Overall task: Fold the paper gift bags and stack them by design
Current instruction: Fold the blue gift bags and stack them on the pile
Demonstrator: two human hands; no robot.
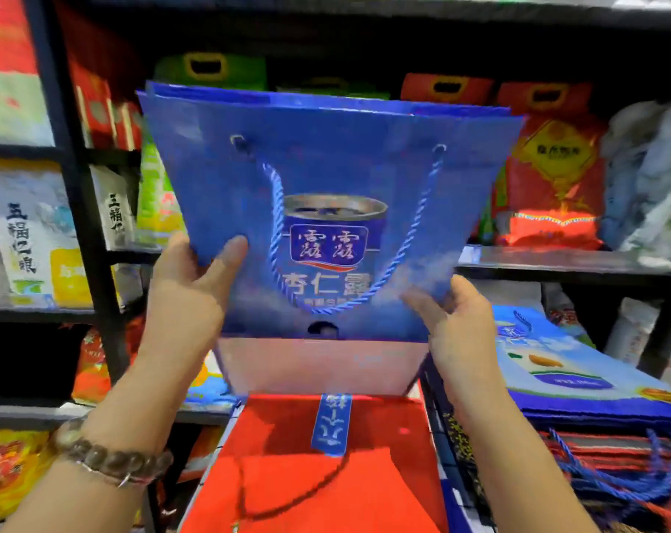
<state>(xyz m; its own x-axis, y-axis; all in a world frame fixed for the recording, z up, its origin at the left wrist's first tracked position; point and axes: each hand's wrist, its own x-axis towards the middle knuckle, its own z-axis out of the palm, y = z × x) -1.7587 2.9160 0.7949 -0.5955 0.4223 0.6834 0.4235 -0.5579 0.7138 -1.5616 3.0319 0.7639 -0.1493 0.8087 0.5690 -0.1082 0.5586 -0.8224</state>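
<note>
1. Far left of the blue gift bag, white sacks with black characters stood on the black shelf rack.
2. The left hand clamped the lower left edge of the blue gift bag, thumb laid on the printed front and the other fingers hidden behind the panel. A bead bracelet sat on that wrist.
3. The blue gift bag was held up in the air in front of the shelf rack, printed face toward the camera and top edge uppermost. Its blue rope handle hung down in a loop across the can printed on the front. A pale flap projected below its lower edge.
4. Directly below the blue gift bag lay a flat red bag bearing a blue vertical label, with a dark cord across it.
5. The right hand clamped the lower right corner of the blue gift bag, thumb on the front; motion blur obscured the fingers. The two hands were well apart, one at each lower corner.
6. Right of and below the blue gift bag, a stack of flattened blue bags rested on further flat bags with loose rope handles.
7. Right of the blue gift bag, red packs stood on the shelf rack.
</note>
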